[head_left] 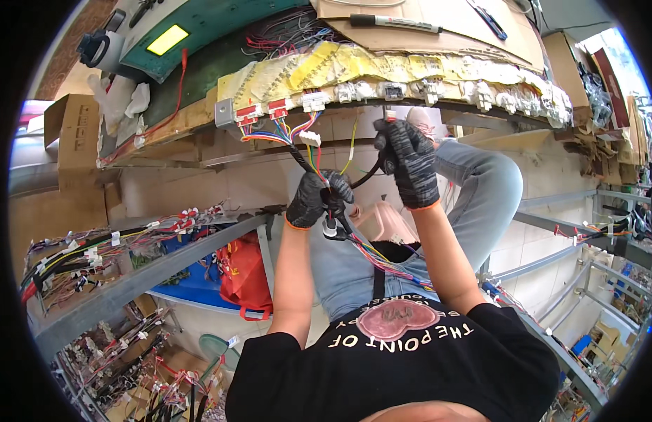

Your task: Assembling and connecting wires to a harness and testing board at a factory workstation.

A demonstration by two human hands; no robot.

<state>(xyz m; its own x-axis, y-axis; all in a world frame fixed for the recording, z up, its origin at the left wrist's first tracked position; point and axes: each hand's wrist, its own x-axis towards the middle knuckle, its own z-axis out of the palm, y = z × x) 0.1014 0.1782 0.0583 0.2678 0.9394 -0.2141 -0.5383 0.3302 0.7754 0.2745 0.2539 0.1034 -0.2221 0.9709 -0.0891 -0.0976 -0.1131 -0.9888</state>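
My left hand (313, 199), in a dark grey knit glove, is closed around a wire harness (298, 156) below the bench edge. From it, coloured wires fan up to red-and-white connectors (248, 114) and a white connector (314, 103) seated in the board's edge. A loose white plug (310, 138) hangs beside them. My right hand (410, 160), gloved alike, is closed on a black cable (368, 174) that bends across from the left hand. A small connector (390, 114) shows just above its fingertips. More coloured wires (393, 264) trail over my lap.
White sockets (484, 95) line the front of the yellow-taped board (340, 63). A marker (396, 23) lies on cardboard behind it; a green box (153, 42) with a lit display stands far left. Metal racks (153, 271) with wire harnesses flank me. A red bag (246, 273) is at my left.
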